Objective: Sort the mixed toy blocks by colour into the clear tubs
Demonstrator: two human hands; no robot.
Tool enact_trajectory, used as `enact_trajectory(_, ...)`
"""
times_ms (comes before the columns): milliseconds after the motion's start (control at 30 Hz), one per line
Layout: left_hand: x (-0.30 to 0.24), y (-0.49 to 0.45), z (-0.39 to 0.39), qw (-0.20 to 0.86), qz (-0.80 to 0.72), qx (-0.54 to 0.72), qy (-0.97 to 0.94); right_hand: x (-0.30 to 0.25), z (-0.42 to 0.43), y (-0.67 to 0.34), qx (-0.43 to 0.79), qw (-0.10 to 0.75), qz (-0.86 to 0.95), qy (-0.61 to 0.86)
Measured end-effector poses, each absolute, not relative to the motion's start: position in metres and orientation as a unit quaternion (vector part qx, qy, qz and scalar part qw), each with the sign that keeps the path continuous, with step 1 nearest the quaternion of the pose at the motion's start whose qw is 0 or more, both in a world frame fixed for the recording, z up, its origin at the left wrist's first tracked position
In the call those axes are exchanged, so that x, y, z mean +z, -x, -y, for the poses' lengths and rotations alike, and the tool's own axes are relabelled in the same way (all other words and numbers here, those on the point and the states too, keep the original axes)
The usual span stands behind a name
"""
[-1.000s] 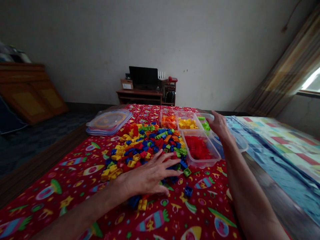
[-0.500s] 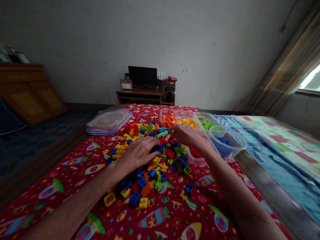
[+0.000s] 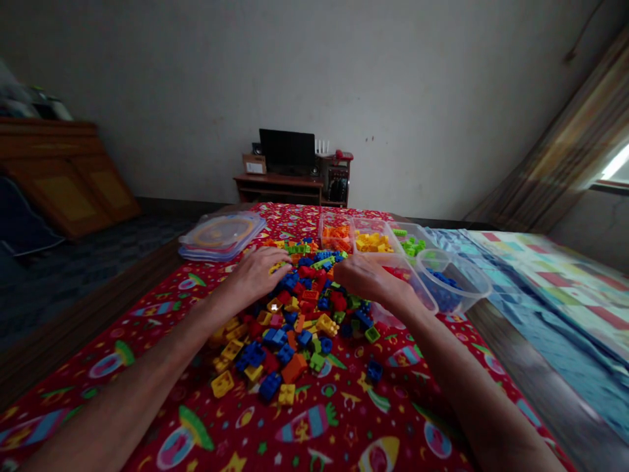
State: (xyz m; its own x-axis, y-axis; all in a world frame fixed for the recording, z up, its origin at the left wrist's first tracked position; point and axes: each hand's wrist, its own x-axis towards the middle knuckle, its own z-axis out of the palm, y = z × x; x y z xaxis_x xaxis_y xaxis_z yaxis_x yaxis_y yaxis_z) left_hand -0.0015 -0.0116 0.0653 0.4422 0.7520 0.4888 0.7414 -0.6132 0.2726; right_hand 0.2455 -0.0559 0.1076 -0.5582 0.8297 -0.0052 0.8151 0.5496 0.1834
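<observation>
A pile of toy building bricks (image 3: 289, 337) in blue, yellow, red, orange and green is heaped on the red patterned cloth (image 3: 236, 426). My left hand (image 3: 261, 270) reaches over the pile's far left side, fingers apart, with a few yellow bricks (image 3: 278, 267) by its fingertips. On the pile's right side, my right hand (image 3: 361, 274) is closed with the fingers curled downward. Its fingertips are hidden, so what it holds does not show. Just beside it is the clear compartment of red bricks (image 3: 399, 271).
Clear compartments hold orange bricks (image 3: 336, 239), yellow bricks (image 3: 373, 242) and green bricks (image 3: 413, 247). A round clear tub (image 3: 474, 283) contains blue bricks (image 3: 445, 278). Stacked plastic lids (image 3: 221, 236) lie at the back left. A lone blue brick (image 3: 374, 371) rests front right.
My left hand has moved left and away from the middle of the pile, uncovering bricks there. My right hand stays over the right side, its fingers curled more. The view has shifted slightly left.
</observation>
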Motion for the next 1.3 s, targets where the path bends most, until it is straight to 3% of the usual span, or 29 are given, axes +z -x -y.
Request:
enact_trajectory(100,0.059,0.022,0.000,0.007,-0.507,0.284,-0.814,0.105,0.060,-0.240,0.058,0.038,-0.880,-0.470)
enact_trajectory(300,0.040,0.024,0.005,0.151,-0.602,0.175,-0.765,0.087,0.068,-0.223,0.038,-0.006,-0.904,-0.425)
enact_trajectory(633,0.059,-0.012,0.025,0.163,-0.426,0.234,-0.858,0.093,0.072,-0.220,0.041,0.026,-0.896,-0.440)
enact_trajectory(767,0.076,-0.008,0.031,0.190,-0.424,0.218,-0.858,0.098,0.074,-0.220,0.045,0.027,-0.880,-0.472)
enact_trajectory(1300,0.073,-0.024,0.042,0.102,-0.393,0.160,-0.900,0.083,0.066,-0.218,0.044,0.021,-0.891,-0.452)
